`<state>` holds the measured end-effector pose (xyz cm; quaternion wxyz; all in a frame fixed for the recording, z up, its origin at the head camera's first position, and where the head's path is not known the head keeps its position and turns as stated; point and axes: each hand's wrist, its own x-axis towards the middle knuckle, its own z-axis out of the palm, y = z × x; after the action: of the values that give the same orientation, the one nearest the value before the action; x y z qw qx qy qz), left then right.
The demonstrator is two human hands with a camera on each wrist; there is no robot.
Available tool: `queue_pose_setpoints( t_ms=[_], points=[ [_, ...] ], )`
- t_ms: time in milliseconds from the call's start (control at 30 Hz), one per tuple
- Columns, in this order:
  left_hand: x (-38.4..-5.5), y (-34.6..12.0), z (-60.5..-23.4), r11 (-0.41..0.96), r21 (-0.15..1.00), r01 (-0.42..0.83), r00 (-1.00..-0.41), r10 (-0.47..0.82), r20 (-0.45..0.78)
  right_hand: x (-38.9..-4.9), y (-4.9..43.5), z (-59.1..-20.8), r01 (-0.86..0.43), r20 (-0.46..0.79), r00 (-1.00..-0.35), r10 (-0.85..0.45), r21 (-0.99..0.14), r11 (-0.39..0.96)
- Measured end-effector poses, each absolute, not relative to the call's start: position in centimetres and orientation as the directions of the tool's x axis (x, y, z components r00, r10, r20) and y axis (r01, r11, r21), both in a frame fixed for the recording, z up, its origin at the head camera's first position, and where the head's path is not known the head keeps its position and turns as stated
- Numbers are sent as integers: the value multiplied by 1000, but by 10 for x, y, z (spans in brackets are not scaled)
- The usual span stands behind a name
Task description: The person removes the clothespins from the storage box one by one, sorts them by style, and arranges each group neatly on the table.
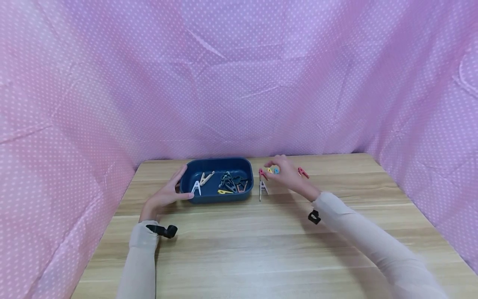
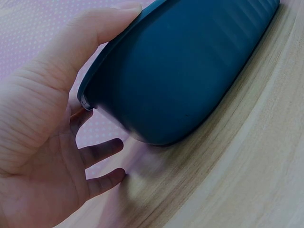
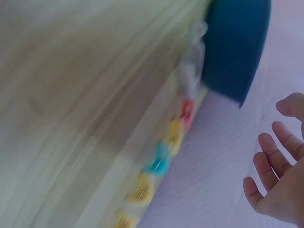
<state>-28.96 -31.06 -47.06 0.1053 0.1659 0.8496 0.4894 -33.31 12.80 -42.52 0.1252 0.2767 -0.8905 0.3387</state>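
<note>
The worktop lay beneath the left hand and right hand. Between them, the blue bin was gripped at one end by the left hand, thumb on the rim, presumably for steadiness. The right hand, loosely spread, held nothing above a row of clips, probably aligned for easy picking; more clips lay inside the bin.

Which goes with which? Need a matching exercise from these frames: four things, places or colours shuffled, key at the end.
1. left hand
2. right hand
3. box
4. cloth

A. pink with light dots
B. near the clips right of the box
C. dark blue, on the table
D. touching the box's left end

Pairs: 1-D, 2-B, 3-C, 4-A
</note>
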Motion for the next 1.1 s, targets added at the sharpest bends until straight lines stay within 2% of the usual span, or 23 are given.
queue_pose_setpoints(
  t_ms=[100,333,567,700,933,1100],
  points=[
    [-288,-312,-471,472,864,177,-926,378,-17,-331,106,-422,-600,396,-799,-452,-572,560],
    [-285,-311,-474,475,859,189,-923,385,-10,-325,59,-416,-685,351,-703,-618,-568,457],
    [-285,-307,-477,455,877,157,-926,376,-29,-325,31,-417,-676,175,-673,-718,-540,502],
    [-285,-305,-477,466,864,190,-920,391,-8,-326,21,-422,-672,78,-658,-749,-510,537],
    [-288,-308,-471,469,861,198,-924,381,5,-331,8,-421,-740,83,-618,-782,-399,542],
    [-289,-311,-471,475,860,184,-926,377,-10,-337,4,-422,-761,51,-593,-804,-364,537]
  ],
)
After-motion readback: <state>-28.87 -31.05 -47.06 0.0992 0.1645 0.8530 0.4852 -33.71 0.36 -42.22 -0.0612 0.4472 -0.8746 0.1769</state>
